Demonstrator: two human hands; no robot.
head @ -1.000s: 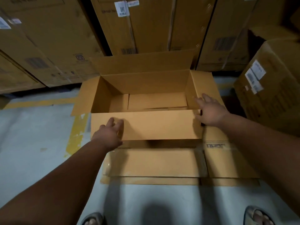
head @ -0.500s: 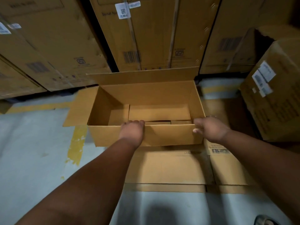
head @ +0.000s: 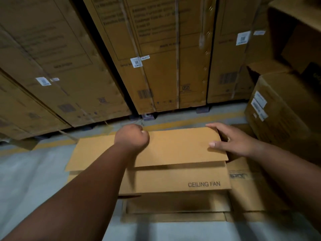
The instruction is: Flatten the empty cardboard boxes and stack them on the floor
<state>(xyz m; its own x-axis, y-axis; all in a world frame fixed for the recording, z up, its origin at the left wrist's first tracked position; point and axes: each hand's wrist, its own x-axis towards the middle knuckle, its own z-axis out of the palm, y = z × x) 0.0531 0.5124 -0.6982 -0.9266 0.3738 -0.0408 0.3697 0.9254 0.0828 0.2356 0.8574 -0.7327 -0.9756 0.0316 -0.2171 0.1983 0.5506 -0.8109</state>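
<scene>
Box (head: 173,150) lay near-flat on the flattened stack (head: 173,206), left hand (head: 132,136) curled over its far edge, right hand (head: 232,141) pinching the right corner; uneven pressing could let it spring open or slide off.

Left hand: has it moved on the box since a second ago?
Yes. The left hand went from the near flap's left end to the far edge of the folded box, away from the flattened cardboard beneath, curled over it.

Floor (head: 34,180): flattened cardboard (head: 173,207), seemingly stacked.
</scene>
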